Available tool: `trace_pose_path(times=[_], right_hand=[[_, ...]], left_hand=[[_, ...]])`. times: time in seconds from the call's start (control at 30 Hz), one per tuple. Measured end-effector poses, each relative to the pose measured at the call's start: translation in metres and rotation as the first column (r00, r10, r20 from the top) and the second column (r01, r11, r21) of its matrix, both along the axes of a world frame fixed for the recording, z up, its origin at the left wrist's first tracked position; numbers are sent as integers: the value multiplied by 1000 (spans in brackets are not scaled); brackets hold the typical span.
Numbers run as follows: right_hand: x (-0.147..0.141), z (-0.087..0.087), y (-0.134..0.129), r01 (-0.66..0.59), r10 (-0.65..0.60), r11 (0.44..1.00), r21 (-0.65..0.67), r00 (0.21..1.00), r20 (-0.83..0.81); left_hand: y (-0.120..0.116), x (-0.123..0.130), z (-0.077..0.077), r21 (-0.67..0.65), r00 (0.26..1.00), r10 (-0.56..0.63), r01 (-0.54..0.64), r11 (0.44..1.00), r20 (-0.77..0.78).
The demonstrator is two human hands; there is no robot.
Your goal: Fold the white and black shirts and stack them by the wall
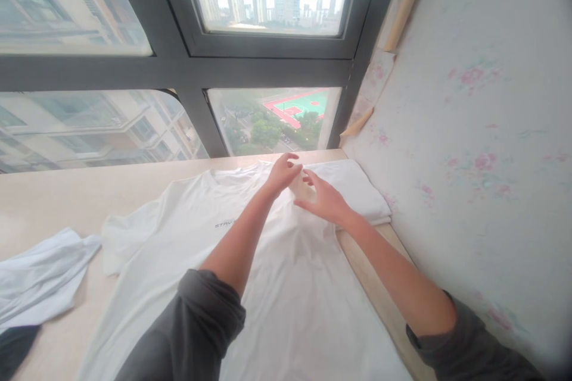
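Observation:
A white T-shirt lies spread out with its collar towards the window and small dark lettering on its chest. My left hand is at the shirt's right shoulder area, fingers bent and closed on a raised fold of its white cloth. Just to the right, my right hand reaches to the same fold, its thumb and fingers apart around the cloth. Part of the lettering is hidden behind my left forearm. The shirt's right sleeve is bunched near my hands.
A folded white cloth stack lies at the right against the floral wallpapered wall. Another white garment and a dark cloth lie at the left on the pale surface. Grey-framed windows stand behind.

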State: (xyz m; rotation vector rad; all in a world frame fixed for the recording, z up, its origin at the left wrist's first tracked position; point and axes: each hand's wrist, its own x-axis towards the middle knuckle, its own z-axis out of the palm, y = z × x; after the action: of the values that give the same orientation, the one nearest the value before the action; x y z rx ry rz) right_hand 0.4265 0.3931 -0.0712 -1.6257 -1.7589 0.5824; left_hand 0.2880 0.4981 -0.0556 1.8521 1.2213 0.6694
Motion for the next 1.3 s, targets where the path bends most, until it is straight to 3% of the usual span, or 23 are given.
trace_pose_path(times=[0.13, 0.23, 0.33, 0.4, 0.53, 0.77, 1.0, 1.3], right_hand=[[14, -6, 25, 306, -297, 952, 13, 934, -200], [41, -16, 44, 446, -443, 895, -29, 877, -184], [65, -25, 53, 451, -451, 892, -20, 888, -87], [76, -28, 54, 437, -437, 899, -20, 899, -11], [87, -30, 59, 429, -419, 901, -70, 900, 119], [91, -19, 88, 367, -341, 922, -122, 920, 192], [91, 3, 82, 398, -404, 915, 72, 895, 190], [90, 0, 85, 450, -444, 892, 39, 856, 267]], left_hand=[[10, 28, 7, 63, 986, -107, 99, 993, 125], [11, 31, -8, 152, 995, -53, 39, 988, 84], [0, 18, -34, 268, 999, 22, -12, 963, -33], [-12, 8, -50, 342, 994, 19, 20, 939, -110], [-30, 0, -67, 452, 976, 10, 92, 887, -219], [-33, 1, -64, 497, 928, 33, 168, 852, -370], [-26, 2, -60, 455, 877, -21, 270, 848, -480], [-13, 12, -58, 412, 830, -68, 344, 844, -554]])
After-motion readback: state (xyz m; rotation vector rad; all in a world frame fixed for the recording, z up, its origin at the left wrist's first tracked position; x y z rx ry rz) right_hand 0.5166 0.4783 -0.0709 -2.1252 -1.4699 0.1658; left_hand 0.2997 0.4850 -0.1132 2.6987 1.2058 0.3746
